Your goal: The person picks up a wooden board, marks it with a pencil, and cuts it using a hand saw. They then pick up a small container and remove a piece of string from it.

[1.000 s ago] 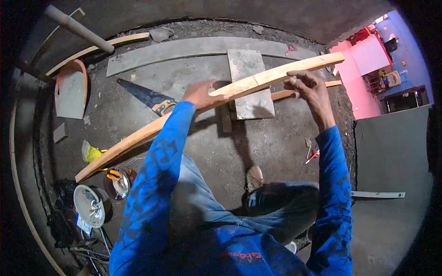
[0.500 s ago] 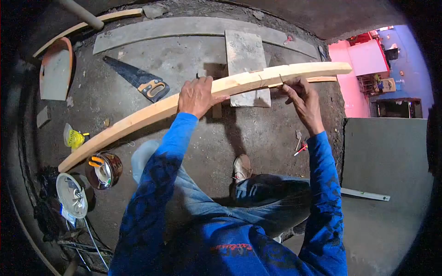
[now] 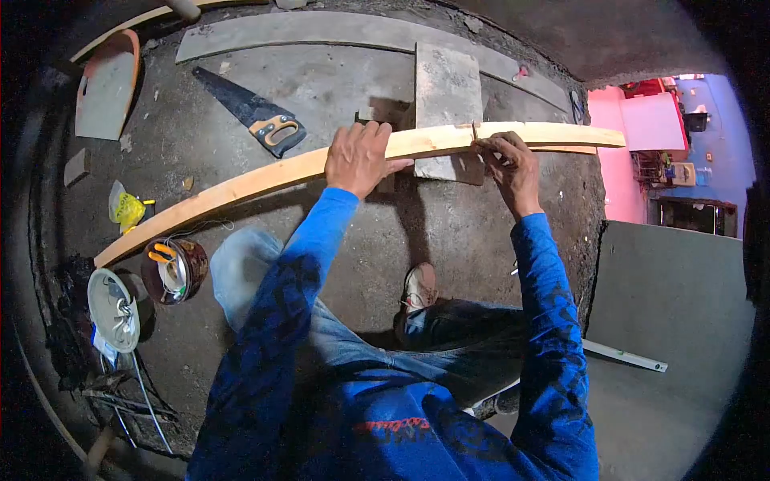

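Observation:
A long pale wooden beam runs across the view, and it looks curved. My left hand is wrapped over it near the middle, thumb on the near side. At the beam's near edge, my right hand pinches a thin dark piece that stands across the wood; its kind is too small to make out. Under the beam lies a dusty board. A handsaw with a wooden handle rests on the floor beyond my left hand.
A brown bucket with orange-handled tools and a pale bucket stand at the left. Nearby lies a yellow bag. A long grey plank lies at the back, a level at the right.
The view has shifted. My right hand has moved left along the beam, closer to my left hand, with the thin piece now upright across the wood.

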{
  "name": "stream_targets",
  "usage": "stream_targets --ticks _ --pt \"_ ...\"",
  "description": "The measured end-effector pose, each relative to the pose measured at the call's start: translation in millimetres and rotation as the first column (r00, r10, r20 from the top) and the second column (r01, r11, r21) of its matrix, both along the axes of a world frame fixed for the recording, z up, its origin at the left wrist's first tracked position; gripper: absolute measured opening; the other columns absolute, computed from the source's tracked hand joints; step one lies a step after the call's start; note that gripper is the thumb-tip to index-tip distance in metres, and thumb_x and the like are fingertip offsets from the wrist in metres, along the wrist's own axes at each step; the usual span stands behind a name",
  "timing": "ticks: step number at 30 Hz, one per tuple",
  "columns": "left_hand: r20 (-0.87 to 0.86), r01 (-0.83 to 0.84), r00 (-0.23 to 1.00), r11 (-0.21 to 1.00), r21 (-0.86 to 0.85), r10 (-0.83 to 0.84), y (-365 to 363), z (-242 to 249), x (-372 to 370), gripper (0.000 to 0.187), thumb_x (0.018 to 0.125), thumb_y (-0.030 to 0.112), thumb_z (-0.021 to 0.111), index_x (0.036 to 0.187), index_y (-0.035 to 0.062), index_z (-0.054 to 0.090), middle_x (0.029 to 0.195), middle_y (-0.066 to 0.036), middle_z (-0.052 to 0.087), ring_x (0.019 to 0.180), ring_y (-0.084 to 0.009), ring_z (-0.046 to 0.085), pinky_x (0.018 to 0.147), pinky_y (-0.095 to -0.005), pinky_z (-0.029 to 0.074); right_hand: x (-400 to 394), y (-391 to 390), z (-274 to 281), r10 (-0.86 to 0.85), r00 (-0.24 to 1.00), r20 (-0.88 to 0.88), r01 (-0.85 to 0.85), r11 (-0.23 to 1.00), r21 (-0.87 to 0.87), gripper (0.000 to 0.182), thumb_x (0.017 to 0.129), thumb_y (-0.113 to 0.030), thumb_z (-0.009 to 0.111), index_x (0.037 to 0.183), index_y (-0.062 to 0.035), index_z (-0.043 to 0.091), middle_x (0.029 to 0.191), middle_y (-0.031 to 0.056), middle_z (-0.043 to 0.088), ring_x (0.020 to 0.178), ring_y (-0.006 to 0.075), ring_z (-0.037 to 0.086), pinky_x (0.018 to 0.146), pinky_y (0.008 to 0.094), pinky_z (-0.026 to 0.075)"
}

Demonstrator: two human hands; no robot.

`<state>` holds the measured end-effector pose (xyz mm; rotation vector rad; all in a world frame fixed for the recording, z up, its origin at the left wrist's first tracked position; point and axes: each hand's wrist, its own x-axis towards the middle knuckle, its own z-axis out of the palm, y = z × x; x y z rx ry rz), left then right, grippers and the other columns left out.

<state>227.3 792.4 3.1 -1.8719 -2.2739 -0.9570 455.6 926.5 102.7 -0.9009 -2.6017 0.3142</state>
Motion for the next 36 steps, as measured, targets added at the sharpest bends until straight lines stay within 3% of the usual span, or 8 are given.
stream_targets --ticks 8,11,13,21,23,30,33,36 --pt "-0.014 -0.003 1.0 1.0 -0.03 0.003 1 -1 -1 0.065 0.069 0.061 0.07 0.1 0.0048 0.062 0.087 -0.009 0.061 0.082 -0.0268 0.059 0.072 -0.0394 0.045 -2 -4 5 -0.026 0.999 -0.037 0.022 0.995 -0.099 0.021 0.081 -0.006 0.07 0.102 -0.0062 0.069 0.095 0.0059 0.066 0.072 0.0145 0.062 0.062 0.0263 0.051" --pt "-0.019 -0.004 1.0 1.0 -0.014 0.003 1 0 -1 0.065 0.069 0.062 0.069 0.1 0.005 0.062 0.087 -0.009 0.061 0.082 -0.0268 0.059 0.072 -0.0393 0.045 -2 -5 5 -0.053 0.999 -0.011 0.051 0.995 -0.086 0.025 0.078 -0.003 0.07 0.102 -0.0081 0.069 0.096 0.0097 0.065 0.084 0.0227 0.066 0.072 0.0288 0.053" --pt "-0.037 -0.033 0.999 0.999 -0.01 0.033 1 0 1 0.053 0.068 0.058 0.071 0.088 0.0103 0.058 0.08 -0.005 0.056 0.08 -0.0225 0.056 0.07 -0.0376 0.043 -4 -9 7 -0.075 0.995 -0.062 0.067 0.99 -0.126 0.022 0.079 -0.004 0.07 0.101 -0.0073 0.07 0.096 0.0098 0.066 0.083 0.022 0.067 0.073 0.0293 0.054" --pt "-0.045 -0.033 0.998 0.999 -0.018 0.032 2 -1 1 0.061 0.068 0.062 0.069 0.095 0.0075 0.061 0.084 -0.007 0.059 0.08 -0.025 0.059 0.07 -0.0385 0.044 -5 -7 -2 -0.074 0.994 -0.077 0.068 0.995 -0.075 0.019 0.082 -0.008 0.07 0.101 -0.0055 0.071 0.093 0.0069 0.066 0.077 0.0144 0.064 0.069 0.0254 0.051" --pt "-0.038 -0.033 0.999 0.997 -0.062 0.031 1 -1 1 0.065 0.069 0.063 0.067 0.099 0.0056 0.062 0.088 -0.009 0.062 0.082 -0.0264 0.06 0.071 -0.0385 0.044 -6 -8 -2 -0.103 0.99 -0.099 0.096 0.993 -0.074 0.016 0.081 -0.01 0.071 0.096 -0.0037 0.07 0.093 0.0105 0.066 0.08 0.0227 0.066 0.071 0.03 0.053" --pt "-0.048 -0.033 0.998 0.999 -0.015 0.033 0 -3 1 0.065 0.069 0.063 0.067 0.099 0.006 0.061 0.086 -0.008 0.061 0.08 -0.0261 0.06 0.07 -0.0386 0.043 -8 -10 -4 -0.105 0.979 -0.172 0.089 0.991 -0.096 0.016 0.081 -0.011 0.071 0.094 -0.0036 0.07 0.093 0.0108 0.066 0.082 0.0234 0.066 0.073 0.0302 0.052" --pt "-0.058 -0.042 0.997 0.999 0.002 0.042 1 -5 1 0.065 0.068 0.063 0.068 0.099 0.006 0.061 0.085 -0.008 0.06 0.079 -0.0257 0.059 0.069 -0.0384 0.043 -8 -13 -3 -0.156 0.977 -0.143 0.141 0.984 -0.112 0.017 0.081 -0.012 0.072 0.094 -0.0031 0.07 0.094 0.0109 0.067 0.082 0.0227 0.066 0.074 0.0298 0.051" --pt "-0.06 -0.046 0.997 0.999 0.007 0.046 0 -6 2 0.065 0.068 0.063 0.068 0.098 0.006 0.061 0.085 -0.008 0.06 0.079 -0.0251 0.059 0.069 -0.0379 0.043 -8 -13 -5 -0.153 0.972 -0.177 0.137 0.986 -0.096 0.018 0.082 -0.014 0.073 0.095 -0.0008 0.069 0.092 0.0063 0.066 0.08 0.0128 0.063 0.07 0.0245 0.05"
